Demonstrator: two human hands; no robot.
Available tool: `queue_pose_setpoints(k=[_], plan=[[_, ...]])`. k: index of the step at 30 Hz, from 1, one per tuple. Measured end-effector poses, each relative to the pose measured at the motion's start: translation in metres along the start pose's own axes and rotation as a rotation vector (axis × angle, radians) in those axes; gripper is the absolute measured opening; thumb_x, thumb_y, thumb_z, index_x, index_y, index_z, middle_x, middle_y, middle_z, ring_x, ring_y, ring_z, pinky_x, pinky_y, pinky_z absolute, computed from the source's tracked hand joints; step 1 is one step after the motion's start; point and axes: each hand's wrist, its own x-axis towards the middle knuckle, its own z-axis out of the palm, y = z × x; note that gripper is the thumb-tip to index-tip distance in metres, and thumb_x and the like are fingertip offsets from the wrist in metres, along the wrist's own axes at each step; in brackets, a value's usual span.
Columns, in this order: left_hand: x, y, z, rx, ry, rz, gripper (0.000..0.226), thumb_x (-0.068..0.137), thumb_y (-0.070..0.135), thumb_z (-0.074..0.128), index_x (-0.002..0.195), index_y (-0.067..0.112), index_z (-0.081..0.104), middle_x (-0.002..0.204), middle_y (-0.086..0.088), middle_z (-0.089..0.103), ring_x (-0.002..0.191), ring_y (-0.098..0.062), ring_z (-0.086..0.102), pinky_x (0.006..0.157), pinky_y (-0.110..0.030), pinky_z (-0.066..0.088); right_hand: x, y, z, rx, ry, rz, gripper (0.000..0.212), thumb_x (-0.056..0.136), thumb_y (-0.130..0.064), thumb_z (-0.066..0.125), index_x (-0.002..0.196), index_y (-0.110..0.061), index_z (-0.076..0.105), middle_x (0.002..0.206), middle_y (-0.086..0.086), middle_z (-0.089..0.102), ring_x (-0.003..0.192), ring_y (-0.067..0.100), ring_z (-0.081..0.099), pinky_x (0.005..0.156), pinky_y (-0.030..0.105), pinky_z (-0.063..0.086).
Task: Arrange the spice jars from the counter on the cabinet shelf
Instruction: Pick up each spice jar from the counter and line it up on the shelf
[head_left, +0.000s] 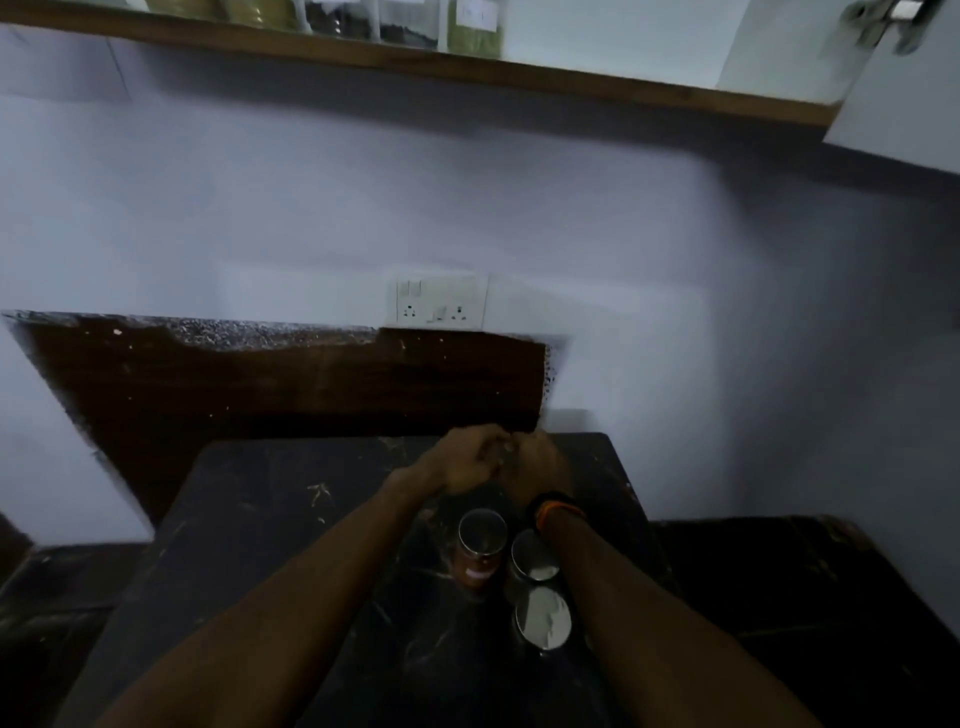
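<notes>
Three upright spice jars (481, 551) stand on the counter (270, 519), lids up.

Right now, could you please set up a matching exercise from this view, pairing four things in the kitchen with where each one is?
Things:
1. red spice jar
2. socket panel
3. orange wristband
4. shelf jars

Places:
A. on the wooden shelf at the top
B. on the right wrist
C. on the dark counter, left of two silver-lidded jars
D. on the wall above the counter

Pairs: 1-C, 2-D, 3-B, 4-A
</notes>
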Motion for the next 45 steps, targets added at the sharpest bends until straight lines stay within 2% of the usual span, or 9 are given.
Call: queue_pose_setpoints(k=[8, 12, 17, 20, 27, 31, 36, 40, 45], plan=[[-0.028, -0.043, 0.099, -0.029, -0.109, -0.111, 0.031, 0.095, 0.015, 0.059, 0.127, 0.019, 0.060, 0.125, -0.004, 0.063, 0.108, -0.013, 0.061, 0.082, -0.018, 0.045, -0.076, 0.048, 0.062, -0.010, -0.013, 0.245, 0.048, 0.089, -0.041, 0.057, 0.130, -0.018, 0.050, 0.134, 0.008, 0.048, 0.122, 0.028, 0.048, 0.102, 0.040, 0.042], [-0.043, -0.055, 0.129, -0.077, -0.141, -0.194, 0.023, 0.098, 0.014, 0.056, 0.120, 0.018, 0.062, 0.117, -0.004, 0.066, 0.104, -0.015, 0.064, 0.093, -0.036, 0.055, -0.103, 0.060, 0.086, -0.139, 0.030, 0.298, 0.064, 0.085, -0.057, 0.054, 0.136, -0.020, 0.045, 0.133, 0.005, 0.049, 0.121, 0.025, 0.049, 0.100, 0.040, 0.041], [-0.049, -0.059, 0.142, -0.117, -0.139, -0.225, 0.030, 0.096, 0.007, 0.056, 0.122, 0.019, 0.062, 0.121, 0.002, 0.064, 0.099, 0.000, 0.058, 0.082, -0.016, 0.049, -0.120, 0.076, 0.111, -0.176, -0.081, 0.388, 0.088, 0.078, -0.072, 0.052, 0.145, -0.018, 0.033, 0.140, 0.007, 0.045, 0.126, 0.027, 0.045, 0.106, 0.043, 0.038], [-0.053, -0.059, 0.146, -0.166, -0.111, -0.285, 0.032, 0.094, 0.003, 0.058, 0.124, 0.014, 0.062, 0.119, -0.002, 0.065, 0.106, -0.011, 0.062, 0.089, -0.024, 0.053, -0.123, 0.080, 0.122, -0.225, -0.169, 0.434, 0.097, 0.076, -0.071, 0.056, 0.151, -0.018, 0.025, 0.147, 0.009, 0.039, 0.132, 0.030, 0.040, 0.111, 0.046, 0.033], [-0.062, -0.060, 0.151, -0.227, -0.069, -0.314, 0.030, 0.095, 0.005, 0.057, 0.122, 0.018, 0.061, 0.114, 0.005, 0.061, 0.097, -0.001, 0.058, 0.080, -0.013, 0.049, -0.123, 0.080, 0.120, -0.138, -0.180, 0.448, 0.084, 0.086, -0.060, 0.057, 0.152, -0.020, 0.023, 0.145, 0.010, 0.043, 0.130, 0.028, 0.046, 0.106, 0.039, 0.040], [-0.065, -0.060, 0.146, -0.374, 0.024, -0.386, 0.029, 0.097, 0.007, 0.058, 0.125, 0.013, 0.063, 0.121, 0.001, 0.064, 0.112, -0.013, 0.062, 0.099, -0.032, 0.051, -0.120, 0.076, 0.106, -0.065, -0.158, 0.408, 0.073, 0.084, -0.059, 0.059, 0.143, -0.021, 0.038, 0.141, 0.010, 0.047, 0.127, 0.027, 0.048, 0.104, 0.039, 0.042], [-0.072, -0.053, 0.135, -0.686, 0.120, -0.404, 0.020, 0.099, 0.008, 0.052, 0.112, 0.012, 0.066, 0.112, -0.005, 0.070, 0.103, -0.014, 0.069, 0.092, -0.035, 0.057, -0.103, 0.065, 0.076, 0.106, -0.142, 0.409, 0.085, 0.072, -0.076, 0.061, 0.137, -0.024, 0.049, 0.133, 0.005, 0.055, 0.121, 0.024, 0.055, 0.101, 0.039, 0.047], [-0.076, -0.040, 0.125, -0.956, 0.199, -0.447, 0.021, 0.101, 0.016, 0.051, 0.111, 0.006, 0.067, 0.113, -0.015, 0.070, 0.103, -0.029, 0.070, 0.095, -0.051, 0.056, -0.077, 0.056, 0.049, 0.273, -0.066, 0.342, 0.046, 0.079, -0.061, 0.067, 0.111, -0.029, 0.062, 0.112, -0.005, 0.065, 0.098, 0.012, 0.059, 0.094, 0.034, 0.049], [-0.068, -0.020, 0.098, -1.382, 0.148, -0.538, 0.037, 0.099, 0.042, 0.048, 0.125, 0.019, 0.060, 0.126, -0.018, 0.059, 0.118, -0.040, 0.058, 0.095, -0.059, 0.052, -0.046, 0.034, 0.016, 0.604, -0.071, 0.180, 0.056, 0.084, -0.041, 0.073, 0.135, -0.029, 0.055, 0.123, -0.007, 0.057, 0.114, 0.016, 0.054, 0.098, 0.036, 0.046]])
